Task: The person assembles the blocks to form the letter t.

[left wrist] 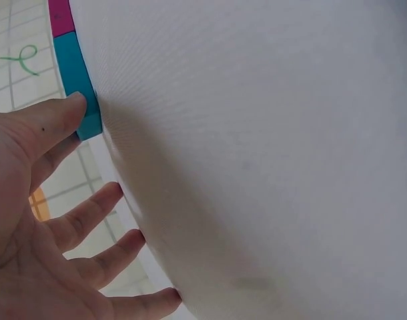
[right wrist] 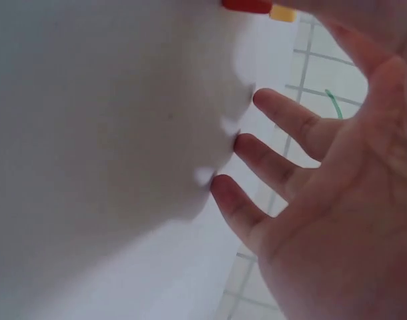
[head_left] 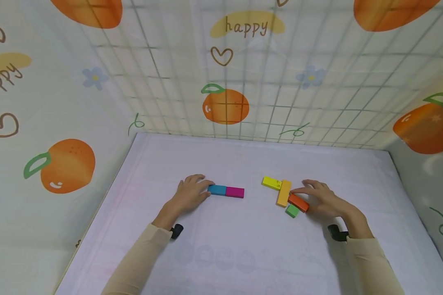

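My left hand pinches the left end of a blue block between thumb and index finger. A magenta block lies end to end with the blue one, in line to its right. In the left wrist view the thumb lies on the blue block, and the other fingers spread onto the table. My right hand pinches a red-orange block by thumb and index finger. Its other fingertips touch the table in the right wrist view. Close by lie a yellow-orange block, a yellow block and a green block.
The blocks lie on a white tabletop. Printed cloth walls with oranges and grid lines stand at the back and both sides. A dark wrist-worn piece shows at the left cuff, another dark piece at the right.
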A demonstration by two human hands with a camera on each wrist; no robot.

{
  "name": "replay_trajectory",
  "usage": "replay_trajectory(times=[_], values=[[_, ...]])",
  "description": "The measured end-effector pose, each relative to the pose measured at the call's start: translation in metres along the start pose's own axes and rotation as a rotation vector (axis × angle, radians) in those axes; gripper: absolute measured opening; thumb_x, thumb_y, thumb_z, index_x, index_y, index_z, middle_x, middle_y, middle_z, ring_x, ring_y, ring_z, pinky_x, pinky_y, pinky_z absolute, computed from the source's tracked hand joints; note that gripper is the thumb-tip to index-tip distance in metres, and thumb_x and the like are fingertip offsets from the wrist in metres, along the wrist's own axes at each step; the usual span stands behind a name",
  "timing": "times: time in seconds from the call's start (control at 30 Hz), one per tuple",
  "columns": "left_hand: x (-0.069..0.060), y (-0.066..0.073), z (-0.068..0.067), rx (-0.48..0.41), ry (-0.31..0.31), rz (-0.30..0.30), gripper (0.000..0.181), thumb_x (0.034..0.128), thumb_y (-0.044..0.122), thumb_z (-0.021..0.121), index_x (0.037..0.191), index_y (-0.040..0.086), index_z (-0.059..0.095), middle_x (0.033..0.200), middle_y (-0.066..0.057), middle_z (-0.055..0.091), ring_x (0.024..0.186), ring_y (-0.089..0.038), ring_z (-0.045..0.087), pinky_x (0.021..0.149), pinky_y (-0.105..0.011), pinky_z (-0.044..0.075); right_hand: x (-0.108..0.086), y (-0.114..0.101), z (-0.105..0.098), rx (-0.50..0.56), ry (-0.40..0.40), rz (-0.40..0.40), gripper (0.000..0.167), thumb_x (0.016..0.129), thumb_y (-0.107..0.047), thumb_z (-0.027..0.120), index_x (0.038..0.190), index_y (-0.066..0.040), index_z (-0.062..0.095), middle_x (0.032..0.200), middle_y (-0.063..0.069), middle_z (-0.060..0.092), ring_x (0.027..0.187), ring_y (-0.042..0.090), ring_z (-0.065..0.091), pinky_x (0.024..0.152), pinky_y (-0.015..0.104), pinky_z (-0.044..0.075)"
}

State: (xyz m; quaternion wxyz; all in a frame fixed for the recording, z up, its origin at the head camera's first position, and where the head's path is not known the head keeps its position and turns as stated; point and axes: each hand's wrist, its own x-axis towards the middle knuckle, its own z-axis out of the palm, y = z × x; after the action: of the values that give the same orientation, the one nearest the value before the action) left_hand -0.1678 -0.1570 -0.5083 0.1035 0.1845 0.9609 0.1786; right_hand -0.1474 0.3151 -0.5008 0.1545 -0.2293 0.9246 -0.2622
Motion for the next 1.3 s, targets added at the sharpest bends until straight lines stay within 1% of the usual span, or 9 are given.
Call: replay_trajectory(times=[0.1,0.23,0.37,0.53,0.67,0.8,1.0,1.3], values=[[0.000,0.000,0.001,0.000,-0.003,-0.007,0.038,0.1014,0.034,0.060,0.140,0.031,0.059,0.154,-0.009,0.039,0.142,-0.038,0.028,0.108,-0.073,0.019,0.000,-0.002,-0.001,-0.003,-0.006,-0.007,0.070,0.076,0.011,0.067,0.135,-0.026,0.062,0.149,0.025,0.034,0.131,0.052,0.028,0.095,0.079,0.027],[0.000,-0.001,0.001,-0.003,-0.007,-0.012,0.038,0.1013,0.034,0.060,0.139,0.031,0.059,0.154,-0.009,0.039,0.143,-0.038,0.028,0.109,-0.073,0.019,0.000,-0.003,-0.003,0.004,-0.013,-0.006,0.070,0.076,0.011,0.068,0.134,-0.027,0.062,0.149,0.026,0.034,0.132,0.053,0.027,0.095,0.079,0.026],[0.000,-0.002,0.002,0.004,-0.008,-0.012,0.038,0.1015,0.035,0.060,0.140,0.031,0.059,0.154,-0.009,0.039,0.143,-0.038,0.027,0.108,-0.073,0.019,0.002,-0.003,-0.002,0.011,-0.008,0.013,0.066,0.077,0.005,0.075,0.131,-0.029,0.062,0.149,0.027,0.034,0.132,0.053,0.027,0.096,0.079,0.026],[0.000,0.000,0.002,0.003,-0.013,-0.012,0.039,0.1016,0.035,0.060,0.140,0.031,0.058,0.154,-0.009,0.039,0.143,-0.037,0.027,0.109,-0.073,0.019,0.004,-0.001,-0.001,0.024,0.005,0.052,0.061,0.076,-0.006,0.084,0.128,-0.029,0.062,0.149,0.026,0.036,0.132,0.052,0.027,0.097,0.079,0.026],[-0.001,0.001,0.000,-0.006,-0.019,-0.012,0.039,0.1017,0.035,0.060,0.140,0.031,0.058,0.154,-0.009,0.039,0.143,-0.038,0.027,0.109,-0.072,0.018,0.003,0.000,0.001,0.048,0.022,0.080,0.059,0.076,-0.013,0.087,0.128,-0.026,0.063,0.147,0.027,0.037,0.132,0.052,0.027,0.097,0.079,0.027],[-0.001,0.001,0.000,-0.006,-0.017,-0.013,0.039,0.1015,0.034,0.060,0.140,0.031,0.058,0.154,-0.009,0.039,0.143,-0.038,0.027,0.109,-0.073,0.018,0.001,0.002,0.002,0.070,0.047,0.068,0.059,0.076,-0.017,0.087,0.129,-0.022,0.062,0.145,0.026,0.039,0.131,0.051,0.029,0.098,0.077,0.028],[-0.001,0.001,0.001,-0.003,-0.017,-0.016,0.039,0.1015,0.034,0.060,0.140,0.031,0.058,0.154,-0.009,0.039,0.143,-0.038,0.027,0.109,-0.072,0.018,-0.001,0.002,0.003,0.086,0.081,0.046,0.060,0.078,-0.018,0.087,0.130,-0.017,0.059,0.140,0.023,0.044,0.129,0.046,0.034,0.099,0.073,0.031],[-0.002,0.002,-0.002,-0.021,-0.004,-0.004,0.038,0.1012,0.033,0.061,0.139,0.030,0.059,0.154,-0.011,0.039,0.142,-0.039,0.027,0.108,-0.074,0.018,0.004,-0.014,0.004,0.132,0.128,0.115,0.063,0.077,-0.019,0.087,0.132,-0.012,0.056,0.141,0.023,0.042,0.129,0.046,0.034,0.100,0.074,0.032]])
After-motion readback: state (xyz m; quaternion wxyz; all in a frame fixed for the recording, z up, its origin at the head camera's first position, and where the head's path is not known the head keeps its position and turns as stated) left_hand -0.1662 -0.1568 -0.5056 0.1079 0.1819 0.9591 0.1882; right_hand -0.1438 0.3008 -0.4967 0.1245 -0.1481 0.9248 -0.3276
